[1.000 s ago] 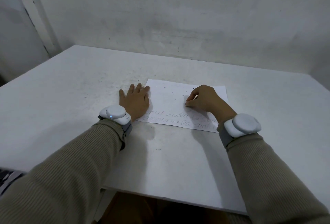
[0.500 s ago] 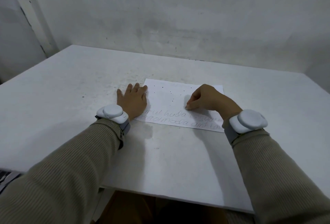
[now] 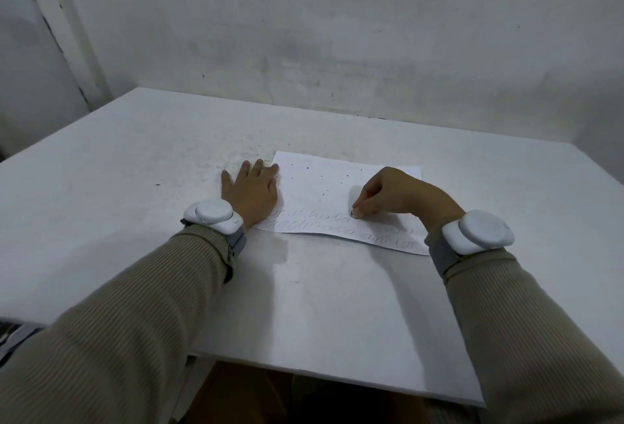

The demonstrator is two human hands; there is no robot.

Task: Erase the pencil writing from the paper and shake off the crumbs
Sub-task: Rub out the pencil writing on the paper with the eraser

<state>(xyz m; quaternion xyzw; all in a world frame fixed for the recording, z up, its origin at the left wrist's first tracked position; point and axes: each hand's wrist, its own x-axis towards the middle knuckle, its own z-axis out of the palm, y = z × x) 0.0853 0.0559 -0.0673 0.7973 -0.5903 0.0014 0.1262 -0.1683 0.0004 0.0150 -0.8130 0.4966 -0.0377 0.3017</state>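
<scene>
The paper lies flat on the white table, pencil writing along its near edge, dark crumbs above. The right hand pinches a barely visible eraser against the writing; the left hand, fingers straight, presses the sheet's left edge.

White table, matt, smudged grey in places, far edge against the wall. Carries one white sheet of paper, lying slightly askew, well clear of the near edge. Shows two lines of pencil writing along the sheet's near edge and scattered dark crumbs on its far half. Dusted with fine dark specks left of the sheet. Left hand flat, palm down, on the top, inner side overlapping the sheet's left edge.
</scene>
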